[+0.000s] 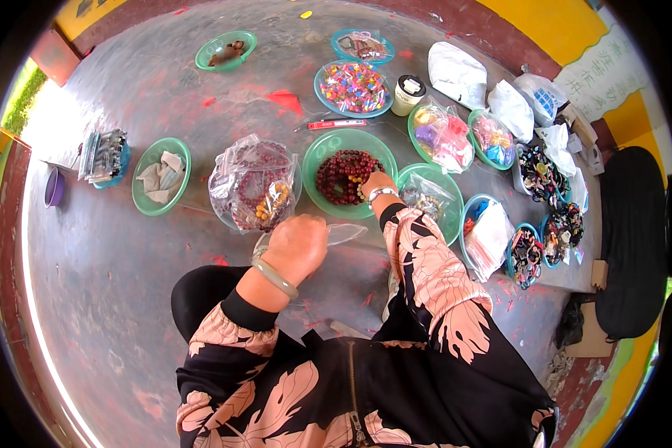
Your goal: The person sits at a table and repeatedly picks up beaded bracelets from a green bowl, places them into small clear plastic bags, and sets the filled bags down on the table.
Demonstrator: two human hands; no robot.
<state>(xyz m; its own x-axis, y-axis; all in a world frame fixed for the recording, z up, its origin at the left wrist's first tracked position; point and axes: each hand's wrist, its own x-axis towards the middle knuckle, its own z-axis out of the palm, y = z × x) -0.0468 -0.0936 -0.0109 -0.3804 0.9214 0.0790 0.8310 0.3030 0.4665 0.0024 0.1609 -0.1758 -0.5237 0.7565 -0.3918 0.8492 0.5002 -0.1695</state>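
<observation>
My left hand (299,243), a bangle at its wrist, is closed on a clear plastic bag (347,234) that sticks out to its right. My right hand (379,184) reaches into a green basin (343,139), its fingers curled onto a dark red bead string (343,176) at the right side of the pile. Its fingertips are partly hidden among the beads. Just beyond my left hand stands a bowl with bagged bead strings (257,175), dark red with some yellow ones.
Right of my right hand are a green basin of small bags (449,196) and a blue basin with white packets (489,243). Farther off stand a bowl of colourful pieces (353,87), a lidded cup (408,95) and a red-and-white pen-like item (337,124). A green basin (181,153) sits left.
</observation>
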